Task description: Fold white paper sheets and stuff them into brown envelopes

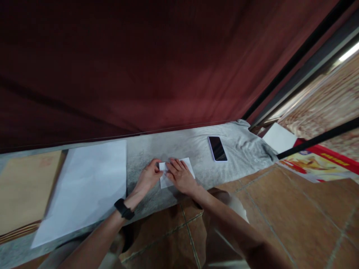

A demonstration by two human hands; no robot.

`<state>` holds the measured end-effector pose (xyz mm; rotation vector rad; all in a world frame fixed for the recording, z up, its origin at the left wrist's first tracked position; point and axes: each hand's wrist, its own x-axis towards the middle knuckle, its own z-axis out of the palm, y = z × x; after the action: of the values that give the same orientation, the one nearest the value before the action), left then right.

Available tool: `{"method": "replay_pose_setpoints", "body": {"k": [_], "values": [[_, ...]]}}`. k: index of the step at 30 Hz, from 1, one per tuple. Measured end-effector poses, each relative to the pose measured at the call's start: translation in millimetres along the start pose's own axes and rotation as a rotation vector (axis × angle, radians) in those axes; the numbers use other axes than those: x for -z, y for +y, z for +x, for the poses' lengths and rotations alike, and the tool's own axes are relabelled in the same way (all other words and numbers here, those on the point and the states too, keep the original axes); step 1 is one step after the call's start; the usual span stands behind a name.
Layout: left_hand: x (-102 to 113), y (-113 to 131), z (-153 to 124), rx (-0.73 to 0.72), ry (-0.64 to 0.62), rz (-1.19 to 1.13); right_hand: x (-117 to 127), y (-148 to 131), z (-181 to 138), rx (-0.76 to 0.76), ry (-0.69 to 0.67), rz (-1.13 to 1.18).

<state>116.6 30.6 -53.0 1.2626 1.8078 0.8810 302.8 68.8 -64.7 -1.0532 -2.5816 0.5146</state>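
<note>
A small folded sheet of white paper [187, 163] lies on the grey cloth in front of me. My left hand [149, 175] pinches its left edge between thumb and fingers. My right hand [181, 175] lies flat across the middle of the paper, fingers stretched out and pressing on it. Part of the paper is hidden under the right hand. Right of the paper, a phone [217, 148] with a dark screen and pale purple case rests apart from both hands. A black watch [124, 209] is on my left wrist.
Large white sheets [92, 179] and a stack of brown envelopes [28, 186] lie on the left of the grey cloth [235, 138]. A dark red curtain [140, 67] hangs behind. A printed red and yellow box [316, 160] stands on the tiled floor [303, 216] at right.
</note>
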Motion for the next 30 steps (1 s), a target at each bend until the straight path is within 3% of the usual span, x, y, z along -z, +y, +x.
{"method": "replay_pose_setpoints", "body": {"k": [4,8,11,15,20,26,30], "values": [[1,9,-4,-0.016,0.028,0.127,-12,-6,-9,-0.025,0.000,-0.125],[-3,12,-15,-0.062,0.080,0.433,-12,-6,-9,-0.032,0.003,-0.159],[-14,8,-27,-0.271,0.165,0.577,-10,-6,-8,-0.026,-0.009,-0.172],[-39,-3,-42,-0.501,0.147,0.584,-9,-5,-8,0.001,-0.061,-0.203],[-56,-14,-48,-0.469,0.174,0.655,-9,-2,-7,0.017,-0.057,-0.210],[-56,-13,-49,-0.452,0.207,0.739,-8,-1,-3,-0.160,0.121,-0.091],[-57,-11,-49,-0.438,0.221,0.790,-6,-1,-4,-0.173,0.155,-0.064]]}}
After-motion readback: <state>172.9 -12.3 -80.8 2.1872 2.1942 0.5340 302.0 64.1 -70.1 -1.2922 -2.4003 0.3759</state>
